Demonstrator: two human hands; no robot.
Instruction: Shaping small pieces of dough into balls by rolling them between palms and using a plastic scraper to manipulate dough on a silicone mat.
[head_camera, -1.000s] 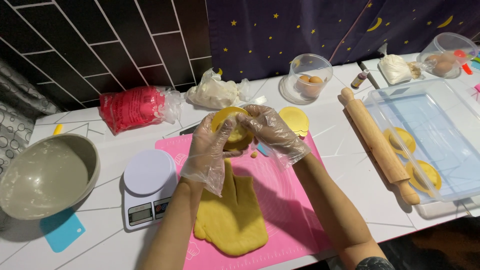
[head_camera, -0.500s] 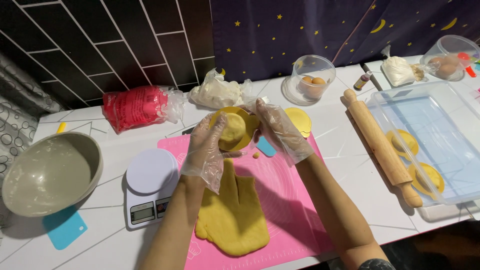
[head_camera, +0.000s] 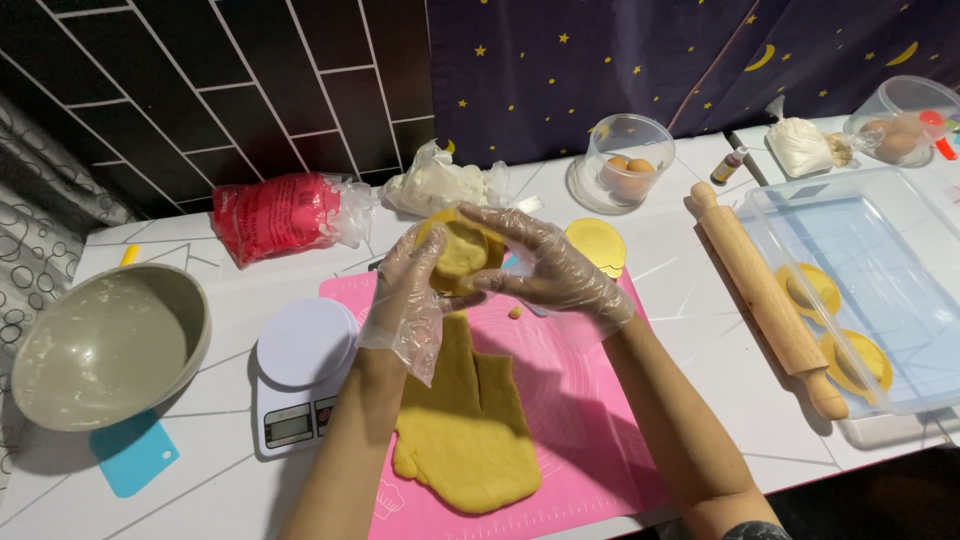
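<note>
Both hands wear thin clear gloves and are raised together above the far end of the pink mat (head_camera: 590, 420), holding one small round piece of yellow dough (head_camera: 462, 250) between them. The left hand (head_camera: 410, 300) cups this piece from below and from its left side, with the fingers curled closely around the edge. The right hand (head_camera: 550, 270) comes from the right, its fingers stretched long and flat across the top edge of the piece, so it is more open than the left one but presses on the same dough. The piece sits right between the two palms, a little nearer to the left hand, and it looks like a shallow disc facing the camera. Directly under the hands, toward the person, lies the big rolled sheet of dough (head_camera: 470, 430) on the mat, with its long axis running from the hands to the near edge of the bench (head_camera: 690, 250). A white kitchen scale (head_camera: 300, 370) stands just left of the mat, and a wooden rolling pin (head_camera: 765, 295) lies well to the right, beside a clear plastic tray (head_camera: 900, 200).
</note>
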